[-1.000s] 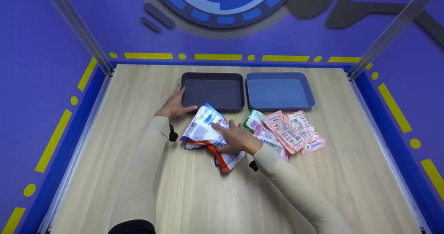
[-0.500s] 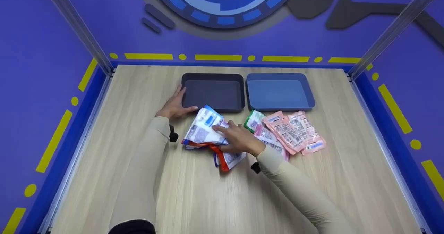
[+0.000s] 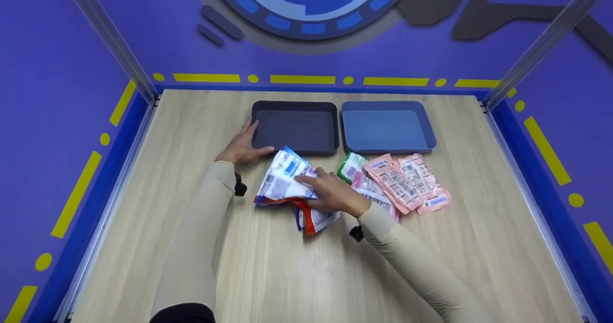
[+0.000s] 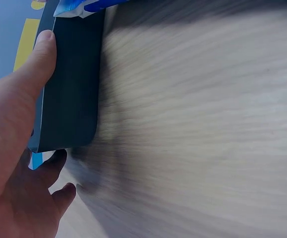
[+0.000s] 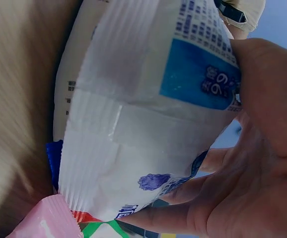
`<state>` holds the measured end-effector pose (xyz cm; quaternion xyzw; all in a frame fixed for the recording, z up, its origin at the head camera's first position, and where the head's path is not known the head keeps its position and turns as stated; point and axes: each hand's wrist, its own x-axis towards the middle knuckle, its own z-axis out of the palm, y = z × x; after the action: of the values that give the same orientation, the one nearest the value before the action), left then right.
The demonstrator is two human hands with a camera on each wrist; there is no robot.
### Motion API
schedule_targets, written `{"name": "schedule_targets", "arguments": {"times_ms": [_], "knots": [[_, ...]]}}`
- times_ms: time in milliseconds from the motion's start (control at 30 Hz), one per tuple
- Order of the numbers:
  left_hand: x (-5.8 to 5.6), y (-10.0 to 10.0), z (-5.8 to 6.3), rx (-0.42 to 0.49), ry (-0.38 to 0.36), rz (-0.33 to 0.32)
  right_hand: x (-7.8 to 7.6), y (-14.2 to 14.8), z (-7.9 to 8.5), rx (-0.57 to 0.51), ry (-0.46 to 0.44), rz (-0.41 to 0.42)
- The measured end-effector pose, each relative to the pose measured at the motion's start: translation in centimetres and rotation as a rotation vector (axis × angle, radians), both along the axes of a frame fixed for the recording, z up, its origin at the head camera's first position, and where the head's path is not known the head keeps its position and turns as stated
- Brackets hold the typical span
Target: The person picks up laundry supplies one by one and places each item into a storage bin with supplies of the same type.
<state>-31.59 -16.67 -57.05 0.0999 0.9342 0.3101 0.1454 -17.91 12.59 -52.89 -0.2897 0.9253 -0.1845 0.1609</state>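
Observation:
My left hand (image 3: 243, 146) lies at the near left corner of a dark grey tray (image 3: 295, 130), thumb on its front wall and fingers along its left side, as the left wrist view also shows. A white and blue snack packet (image 3: 283, 179) sits just in front of that tray, its upper tip overlapping the rim in the head view. My right hand (image 3: 333, 189) grips this packet by its right edge, the fingers partly hidden behind it in the right wrist view. Beneath it lie other packets, among them a red-edged packet (image 3: 307, 217).
A blue-grey tray (image 3: 388, 125) stands right of the dark one. In front of it lie overlapping pink packets (image 3: 407, 181), a green-edged packet (image 3: 352, 166) and a pink and white packet (image 3: 372, 192). Blue-purple walls enclose the wooden tabletop (image 3: 287, 275) on the back and both sides.
The gripped white and blue packet has shifted slightly toward me and to the right, with my right wrist moving a little right. My left hand stays at the tray corner.

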Motion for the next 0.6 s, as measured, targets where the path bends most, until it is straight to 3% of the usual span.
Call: {"name": "schedule_targets", "arguments": {"times_ms": [333,600], "knots": [[-0.25,0.07,-0.07,-0.005,-0.021,0.015,0.15,0.69,0.23,-0.054,0.003,0.025],[-0.08,0.07,-0.03,-0.008,-0.021,0.014,0.09,0.97,0.09,-0.104,0.059,0.057]]}}
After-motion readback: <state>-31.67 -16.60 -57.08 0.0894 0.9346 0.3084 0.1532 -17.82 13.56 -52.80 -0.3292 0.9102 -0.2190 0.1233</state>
